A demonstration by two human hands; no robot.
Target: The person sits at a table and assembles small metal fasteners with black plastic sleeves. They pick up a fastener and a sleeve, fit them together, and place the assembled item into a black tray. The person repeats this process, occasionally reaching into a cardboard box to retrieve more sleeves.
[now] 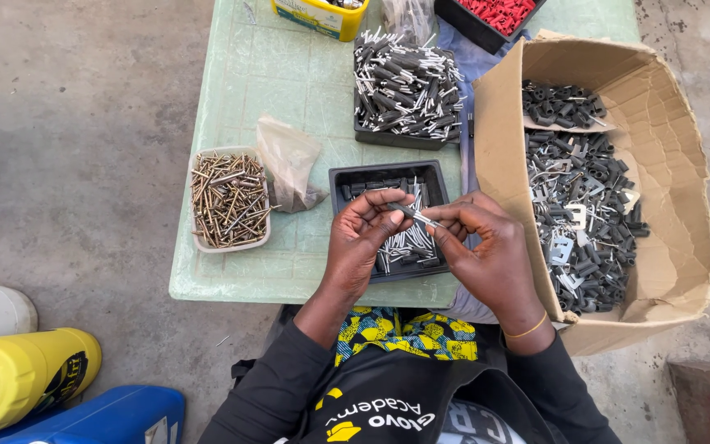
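Observation:
My left hand [361,240] and my right hand [486,251] meet over a small black tray [340,178] at the table's near edge. Between their fingertips they pinch one small part [415,215]: a dark sleeve with a thin metal pin sticking out toward the right. The tray below holds several more of these dark-and-silver pieces, partly hidden by my fingers. A thin gold bangle circles my right wrist.
A pale green table [306,90] carries a white tub of brass screws [228,200], a crumpled plastic bag [289,160], a larger black tray heaped with sleeved pins [404,86], a yellow tub [320,16] and a tray of red parts [495,12]. A cardboard box [667,189] of dark sleeves and metal plates stands right. Yellow and blue jugs [26,378] lie on the floor left.

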